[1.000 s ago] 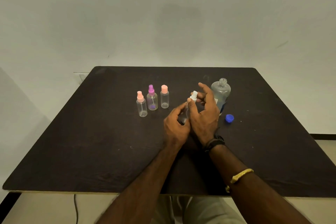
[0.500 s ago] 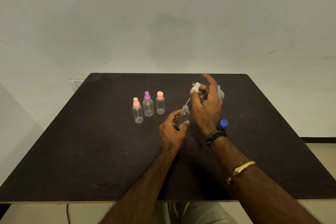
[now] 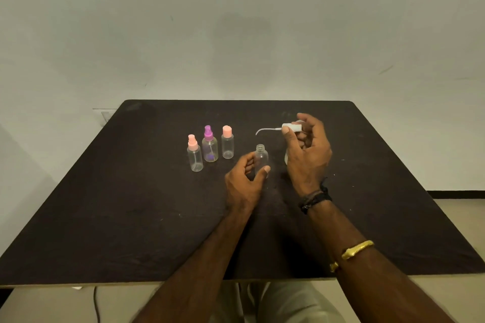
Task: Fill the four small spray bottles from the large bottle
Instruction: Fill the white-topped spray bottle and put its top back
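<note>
Now the left hand [image 3: 244, 181] curls its fingers round the uncapped small spray bottle [image 3: 261, 158], upright at frame centre; the right hand [image 3: 307, 155], just right, pinches the white spray head [image 3: 291, 128]. Lay that head aside cleanly, then pour slowly into the narrow neck

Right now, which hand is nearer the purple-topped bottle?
Left. Left hand is just right of the purple-topped bottle, gripping the open bottle; right hand is farther right, holding the sprayer.
</note>
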Available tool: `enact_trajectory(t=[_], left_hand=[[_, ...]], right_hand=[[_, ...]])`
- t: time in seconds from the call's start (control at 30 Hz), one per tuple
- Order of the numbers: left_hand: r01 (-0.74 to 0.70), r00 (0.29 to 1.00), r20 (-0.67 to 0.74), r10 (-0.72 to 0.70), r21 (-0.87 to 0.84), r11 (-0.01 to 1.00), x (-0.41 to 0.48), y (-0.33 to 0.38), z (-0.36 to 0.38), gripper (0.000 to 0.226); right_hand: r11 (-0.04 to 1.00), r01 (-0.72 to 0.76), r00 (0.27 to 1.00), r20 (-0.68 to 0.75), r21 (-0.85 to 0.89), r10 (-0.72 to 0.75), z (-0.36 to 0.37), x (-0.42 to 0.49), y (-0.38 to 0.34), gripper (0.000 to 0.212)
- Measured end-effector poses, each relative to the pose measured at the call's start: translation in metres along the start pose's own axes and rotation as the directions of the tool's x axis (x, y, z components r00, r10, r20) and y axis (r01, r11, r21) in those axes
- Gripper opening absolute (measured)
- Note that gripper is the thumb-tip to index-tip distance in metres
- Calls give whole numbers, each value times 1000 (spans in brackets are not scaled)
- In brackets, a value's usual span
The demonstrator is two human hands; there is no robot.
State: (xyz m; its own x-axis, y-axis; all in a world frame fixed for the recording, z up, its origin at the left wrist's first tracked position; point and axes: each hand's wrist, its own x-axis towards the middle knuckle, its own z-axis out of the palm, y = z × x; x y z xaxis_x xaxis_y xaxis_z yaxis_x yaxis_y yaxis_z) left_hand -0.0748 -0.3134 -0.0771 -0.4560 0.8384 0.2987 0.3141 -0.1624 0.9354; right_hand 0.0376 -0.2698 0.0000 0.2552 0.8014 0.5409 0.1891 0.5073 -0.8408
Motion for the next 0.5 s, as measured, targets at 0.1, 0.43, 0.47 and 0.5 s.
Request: enact_trajectory(t=[0.1, 0.43, 0.47, 0.5], left_hand=[[-6, 1000, 5, 6, 2, 1000, -1, 2, 0, 45], [5, 999, 33, -3, -49, 999, -2, 4, 1, 49], [11, 999, 37, -9, -57, 998, -2, 4, 1, 50], [13, 999, 40, -10, -63, 998, -2, 4, 1, 50]], right_hand=[[999, -26, 1000, -1, -34, 26, -4, -13, 10, 24], [985, -133, 991, -13, -114, 133, -15, -41, 29, 17], [980, -140, 990, -13, -141, 140, -16, -42, 31, 17], [974, -150, 989, -8, -172, 151, -16, -42, 33, 18]])
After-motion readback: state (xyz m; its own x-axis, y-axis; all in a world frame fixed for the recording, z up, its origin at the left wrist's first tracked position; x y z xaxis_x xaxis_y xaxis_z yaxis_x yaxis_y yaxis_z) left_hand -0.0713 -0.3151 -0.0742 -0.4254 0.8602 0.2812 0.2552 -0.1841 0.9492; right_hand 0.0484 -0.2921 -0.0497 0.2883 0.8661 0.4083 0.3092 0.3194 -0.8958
